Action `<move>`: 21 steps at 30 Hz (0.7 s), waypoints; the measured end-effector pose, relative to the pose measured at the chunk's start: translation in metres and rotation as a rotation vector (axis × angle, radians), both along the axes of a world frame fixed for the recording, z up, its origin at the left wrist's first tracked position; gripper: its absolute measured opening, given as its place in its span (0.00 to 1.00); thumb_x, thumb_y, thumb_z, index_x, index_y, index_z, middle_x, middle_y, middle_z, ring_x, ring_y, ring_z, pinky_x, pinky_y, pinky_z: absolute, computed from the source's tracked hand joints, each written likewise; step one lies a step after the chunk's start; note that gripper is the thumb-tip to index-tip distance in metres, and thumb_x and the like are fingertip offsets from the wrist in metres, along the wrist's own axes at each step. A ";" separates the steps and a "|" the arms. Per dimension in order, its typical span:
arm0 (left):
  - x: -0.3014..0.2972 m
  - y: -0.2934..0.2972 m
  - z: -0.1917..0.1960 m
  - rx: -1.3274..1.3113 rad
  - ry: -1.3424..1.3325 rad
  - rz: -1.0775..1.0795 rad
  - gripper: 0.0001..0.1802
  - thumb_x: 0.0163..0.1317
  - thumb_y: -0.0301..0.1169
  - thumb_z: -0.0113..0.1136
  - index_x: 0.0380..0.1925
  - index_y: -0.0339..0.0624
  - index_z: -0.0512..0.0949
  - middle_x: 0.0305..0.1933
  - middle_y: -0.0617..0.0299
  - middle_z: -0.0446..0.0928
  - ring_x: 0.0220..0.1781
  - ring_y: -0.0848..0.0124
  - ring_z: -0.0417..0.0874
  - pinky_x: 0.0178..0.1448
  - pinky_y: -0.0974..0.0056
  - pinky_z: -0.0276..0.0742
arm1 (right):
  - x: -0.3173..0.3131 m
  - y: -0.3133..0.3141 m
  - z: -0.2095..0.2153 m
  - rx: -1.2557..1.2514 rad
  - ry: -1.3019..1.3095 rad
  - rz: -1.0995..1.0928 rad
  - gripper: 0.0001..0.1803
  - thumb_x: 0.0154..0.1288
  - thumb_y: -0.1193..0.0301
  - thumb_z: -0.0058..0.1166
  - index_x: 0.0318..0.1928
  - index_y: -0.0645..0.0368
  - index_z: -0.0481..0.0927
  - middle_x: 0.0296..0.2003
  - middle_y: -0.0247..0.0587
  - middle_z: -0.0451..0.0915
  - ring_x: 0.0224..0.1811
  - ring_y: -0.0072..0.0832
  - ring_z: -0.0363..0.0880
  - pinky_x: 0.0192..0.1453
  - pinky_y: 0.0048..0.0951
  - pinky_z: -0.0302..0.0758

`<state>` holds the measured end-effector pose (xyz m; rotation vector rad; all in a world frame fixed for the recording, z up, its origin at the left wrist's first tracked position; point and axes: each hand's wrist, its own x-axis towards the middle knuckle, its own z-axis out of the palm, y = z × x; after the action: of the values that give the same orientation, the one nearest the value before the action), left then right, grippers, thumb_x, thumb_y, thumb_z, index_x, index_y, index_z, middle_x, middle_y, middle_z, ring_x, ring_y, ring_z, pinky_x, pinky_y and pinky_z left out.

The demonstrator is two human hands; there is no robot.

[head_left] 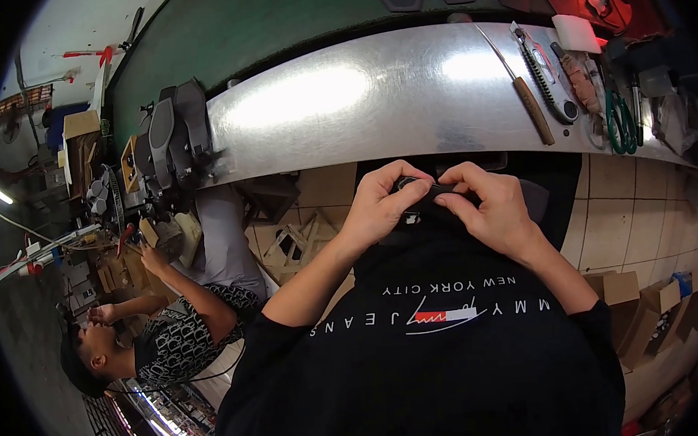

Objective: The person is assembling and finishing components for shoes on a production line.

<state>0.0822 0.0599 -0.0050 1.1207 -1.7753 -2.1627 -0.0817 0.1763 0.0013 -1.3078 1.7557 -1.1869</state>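
Note:
Close to my body, just below the metal plate's near edge, both hands pinch a dark sandal-like piece. My left hand has thumb and forefinger pressed together on its left part. From the other side, my right hand grips it with thumb and bent fingers, the two hands nearly touching. A rounded dark grey end, resembling a sole, shows beyond my right hand; whether it belongs to the same piece I cannot tell. Fingers and the black shirt behind hide much of the piece.
A shiny metal plate covers the bench front. At its right lie a wooden-handled awl, a utility knife and green-handled scissors. Dark sandals sit at the left end. A co-worker works at left; cartons stand right.

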 end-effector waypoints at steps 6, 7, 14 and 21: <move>0.002 -0.006 0.020 0.083 0.016 -0.002 0.08 0.64 0.30 0.58 0.38 0.36 0.78 0.33 0.65 0.77 0.32 0.81 0.76 0.29 0.73 0.77 | -0.010 -0.010 0.014 0.092 -0.209 0.110 0.08 0.56 0.70 0.62 0.29 0.61 0.79 0.19 0.41 0.78 0.20 0.27 0.77 0.26 0.27 0.70; 0.002 -0.008 0.027 0.139 -0.011 0.030 0.08 0.64 0.30 0.58 0.37 0.36 0.78 0.30 0.67 0.76 0.31 0.82 0.74 0.31 0.74 0.74 | -0.011 -0.015 0.019 0.139 -0.231 0.147 0.08 0.56 0.70 0.62 0.29 0.62 0.79 0.19 0.41 0.77 0.19 0.25 0.76 0.25 0.26 0.69; 0.043 -0.047 0.036 0.112 0.270 0.517 0.10 0.66 0.30 0.53 0.41 0.36 0.78 0.36 0.58 0.81 0.33 0.72 0.83 0.30 0.71 0.82 | -0.050 -0.062 0.044 -0.441 0.143 -0.237 0.14 0.57 0.76 0.59 0.45 0.62 0.80 0.43 0.47 0.81 0.43 0.40 0.81 0.45 0.31 0.76; 0.068 -0.063 -0.022 0.574 0.376 0.768 0.22 0.67 0.38 0.55 0.56 0.39 0.68 0.54 0.49 0.76 0.53 0.60 0.81 0.44 0.67 0.83 | -0.088 -0.062 -0.031 -0.031 0.962 -0.391 0.16 0.59 0.78 0.53 0.49 0.63 0.78 0.42 0.48 0.75 0.46 0.43 0.73 0.50 0.39 0.71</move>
<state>0.1498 -0.0029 -0.0269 1.1226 -0.4391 -2.1732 -0.1699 0.1141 -0.0298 -1.7709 2.7723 -0.7941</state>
